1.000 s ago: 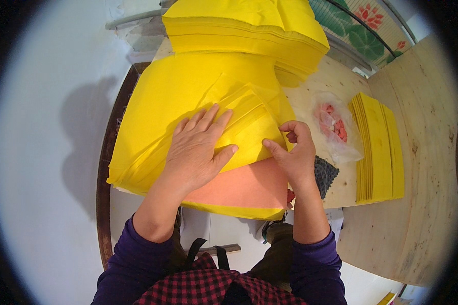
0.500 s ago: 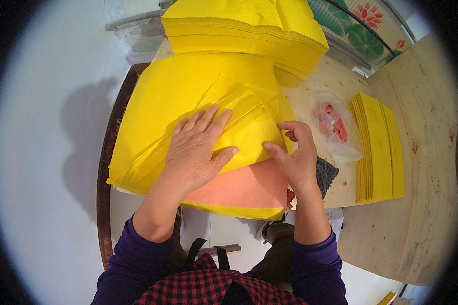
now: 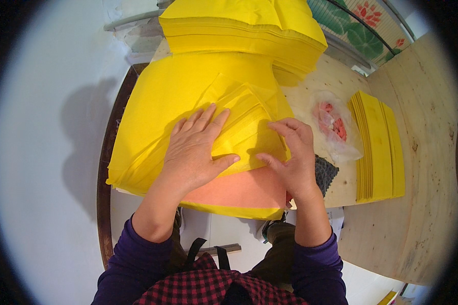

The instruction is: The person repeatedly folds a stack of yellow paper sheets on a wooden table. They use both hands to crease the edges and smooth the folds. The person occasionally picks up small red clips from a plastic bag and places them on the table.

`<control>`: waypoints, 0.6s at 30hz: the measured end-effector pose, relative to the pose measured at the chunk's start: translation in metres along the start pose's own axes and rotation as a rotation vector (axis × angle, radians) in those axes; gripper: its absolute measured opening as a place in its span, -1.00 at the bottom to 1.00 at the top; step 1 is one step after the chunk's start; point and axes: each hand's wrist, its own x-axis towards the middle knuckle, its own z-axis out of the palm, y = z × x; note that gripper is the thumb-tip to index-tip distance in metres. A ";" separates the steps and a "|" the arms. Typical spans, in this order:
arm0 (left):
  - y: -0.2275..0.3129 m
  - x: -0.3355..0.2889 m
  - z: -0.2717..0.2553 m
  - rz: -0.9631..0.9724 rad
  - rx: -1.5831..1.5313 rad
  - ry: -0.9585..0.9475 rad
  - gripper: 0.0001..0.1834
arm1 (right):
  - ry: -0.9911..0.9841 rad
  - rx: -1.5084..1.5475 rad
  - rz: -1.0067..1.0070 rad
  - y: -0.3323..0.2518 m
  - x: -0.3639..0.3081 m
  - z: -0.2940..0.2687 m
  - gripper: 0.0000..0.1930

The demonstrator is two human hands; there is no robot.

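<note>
So the left hand (image 3: 191, 147) is pressed flat with its fingers spread on some folded yellow cloth (image 3: 244, 134), which sits on a bigger yellow sheet (image 3: 188, 84) right in front of the person. The right hand (image 3: 295, 157) is loosely curled, thumb and fingers apart, over the right end of that fold; can't really tell if the fingertips touch it. A pink sheet (image 3: 239, 188) peeks out just below. There's a thick yellow pile (image 3: 244, 33) at the back, plus a clear bag (image 3: 348, 147) of red bits, a dark grey scrap (image 3: 324, 175) and another yellow stack (image 3: 376, 147) off to the right on the wooden table (image 3: 333, 76).
</note>
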 end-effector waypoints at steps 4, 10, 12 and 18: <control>0.001 0.000 -0.001 0.003 -0.006 0.000 -0.05 | -0.027 -0.020 -0.050 -0.004 0.001 0.000 -0.41; 0.000 0.000 0.001 0.007 -0.008 0.014 -0.05 | -0.034 -0.008 -0.043 0.003 0.000 0.001 -0.47; -0.002 0.000 0.001 0.020 -0.014 0.026 -0.09 | -0.033 0.003 -0.047 0.005 -0.001 0.002 -0.51; -0.004 -0.001 0.003 0.026 0.004 0.038 -0.20 | 0.013 -0.001 -0.039 0.007 -0.004 0.003 -0.61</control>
